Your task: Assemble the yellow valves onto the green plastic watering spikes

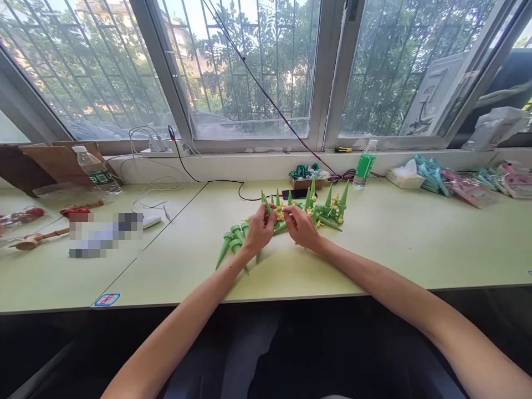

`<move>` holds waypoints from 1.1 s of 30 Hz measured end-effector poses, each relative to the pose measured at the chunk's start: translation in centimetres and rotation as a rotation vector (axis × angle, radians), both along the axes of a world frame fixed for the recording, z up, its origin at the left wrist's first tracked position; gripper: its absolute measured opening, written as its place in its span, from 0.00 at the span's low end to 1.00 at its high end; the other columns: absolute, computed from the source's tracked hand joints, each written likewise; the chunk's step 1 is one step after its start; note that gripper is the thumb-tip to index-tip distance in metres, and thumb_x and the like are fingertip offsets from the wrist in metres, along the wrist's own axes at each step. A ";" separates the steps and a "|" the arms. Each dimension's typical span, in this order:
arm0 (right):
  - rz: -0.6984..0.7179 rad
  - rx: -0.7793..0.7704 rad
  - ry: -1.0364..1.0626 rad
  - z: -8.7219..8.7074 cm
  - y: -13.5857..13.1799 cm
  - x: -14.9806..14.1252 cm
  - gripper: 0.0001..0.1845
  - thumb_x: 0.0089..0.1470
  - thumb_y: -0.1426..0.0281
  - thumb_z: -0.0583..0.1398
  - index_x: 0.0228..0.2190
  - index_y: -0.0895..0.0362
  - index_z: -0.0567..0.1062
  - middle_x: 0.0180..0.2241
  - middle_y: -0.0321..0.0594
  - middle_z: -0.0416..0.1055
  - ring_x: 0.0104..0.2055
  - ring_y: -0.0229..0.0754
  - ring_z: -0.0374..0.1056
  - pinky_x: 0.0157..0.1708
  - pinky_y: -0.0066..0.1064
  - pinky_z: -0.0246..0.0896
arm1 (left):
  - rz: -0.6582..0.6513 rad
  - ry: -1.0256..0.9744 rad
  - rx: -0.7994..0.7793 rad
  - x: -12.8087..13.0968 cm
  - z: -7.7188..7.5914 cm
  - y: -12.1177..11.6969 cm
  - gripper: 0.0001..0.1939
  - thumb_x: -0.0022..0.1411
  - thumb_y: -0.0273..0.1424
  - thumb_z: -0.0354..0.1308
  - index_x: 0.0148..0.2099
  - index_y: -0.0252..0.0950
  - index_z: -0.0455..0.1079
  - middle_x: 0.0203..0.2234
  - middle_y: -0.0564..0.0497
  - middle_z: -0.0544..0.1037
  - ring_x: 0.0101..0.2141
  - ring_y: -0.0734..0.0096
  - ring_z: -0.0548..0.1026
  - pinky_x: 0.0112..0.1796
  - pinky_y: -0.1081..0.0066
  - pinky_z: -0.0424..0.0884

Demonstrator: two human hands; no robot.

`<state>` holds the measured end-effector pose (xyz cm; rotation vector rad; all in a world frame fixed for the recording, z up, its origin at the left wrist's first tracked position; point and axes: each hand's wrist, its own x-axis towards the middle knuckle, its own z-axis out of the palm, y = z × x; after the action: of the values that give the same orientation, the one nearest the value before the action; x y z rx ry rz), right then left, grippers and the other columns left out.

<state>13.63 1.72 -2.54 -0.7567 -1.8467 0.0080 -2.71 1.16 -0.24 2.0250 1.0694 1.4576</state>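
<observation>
My left hand [260,229] is closed round a green plastic watering spike [268,208], its tip pointing up. Fingertips of my right hand [303,226] meet it from the other side, pinched at a small yellow valve [280,212]; the fingers partly cover it. Several finished-looking green spikes with ribbed caps [235,244] lie on the table left of my left hand. More spikes [343,200], some standing point up, are bunched with yellow valves [333,210] beyond and right of my right hand.
A black phone [298,194] on a cable and a small box [307,180] lie behind the spikes. Water bottles [366,165] stand near the window. Tissues [405,175] and bagged items [467,187] are at right, wooden toys [41,238] at left. The table's front edge [291,298] is below my wrists.
</observation>
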 end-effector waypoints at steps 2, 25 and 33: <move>0.000 0.007 -0.003 0.0 0.1 0.0 0.07 0.67 0.69 0.50 0.40 0.54 0.67 0.34 0.40 0.71 0.30 0.39 0.66 0.31 0.31 0.59 | 0.001 0.000 0.003 0.0 0.0 0.0 0.08 0.67 0.37 0.52 0.43 0.38 0.65 0.21 0.57 0.65 0.20 0.78 0.60 0.22 0.76 0.55; 0.021 0.023 -0.017 0.2 -0.1 -0.1 0.07 0.68 0.70 0.49 0.40 0.55 0.67 0.34 0.41 0.71 0.34 0.41 0.67 0.34 0.30 0.61 | 0.004 -0.050 -0.008 -0.2 0.2 0.2 0.10 0.66 0.39 0.53 0.43 0.38 0.65 0.23 0.56 0.69 0.21 0.77 0.65 0.22 0.77 0.58; 0.063 0.004 -0.028 0.1 0.1 -0.3 0.09 0.69 0.68 0.49 0.41 0.55 0.68 0.34 0.42 0.72 0.34 0.41 0.68 0.35 0.31 0.63 | 0.005 -0.024 0.003 -0.3 -0.1 0.3 0.10 0.67 0.39 0.52 0.43 0.38 0.65 0.22 0.56 0.67 0.20 0.77 0.63 0.22 0.77 0.57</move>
<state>13.37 1.79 -2.47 -0.6988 -1.8961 0.0347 -3.04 1.47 -0.34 2.0027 1.0640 1.4836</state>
